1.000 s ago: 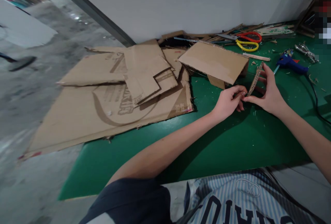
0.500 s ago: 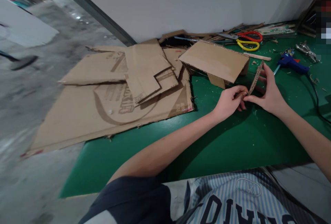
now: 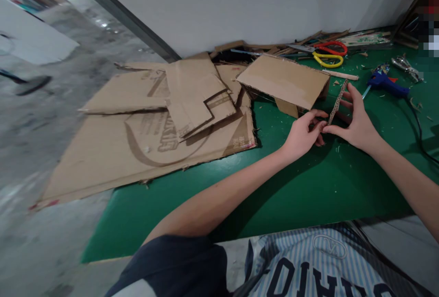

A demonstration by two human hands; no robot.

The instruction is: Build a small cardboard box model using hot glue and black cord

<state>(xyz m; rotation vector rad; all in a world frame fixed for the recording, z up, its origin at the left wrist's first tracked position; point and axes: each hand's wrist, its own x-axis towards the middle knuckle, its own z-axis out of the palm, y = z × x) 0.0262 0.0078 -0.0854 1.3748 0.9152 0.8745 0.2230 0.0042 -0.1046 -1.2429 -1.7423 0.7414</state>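
Note:
A narrow cardboard strip (image 3: 337, 100) stands on edge above the green mat (image 3: 308, 191), held at its near end by both hands. My left hand (image 3: 303, 133) pinches the strip's lower end with fingers closed. My right hand (image 3: 355, 121) grips the same strip, thumb at its lower end and fingers curled behind it. Just beyond the hands sits a small cardboard box structure (image 3: 284, 82), open side down.
Large flat cardboard sheets (image 3: 144, 127) overlap at the left, hanging off the mat's edge. Red and yellow scissors (image 3: 329, 54), a wooden stick (image 3: 339, 75), a blue glue gun (image 3: 386, 82) with its black cord, and cardboard scraps lie along the back right by the wall.
The strip has turned slightly more upright and shifted a little away from me; both hands stay on it. Nothing else has moved.

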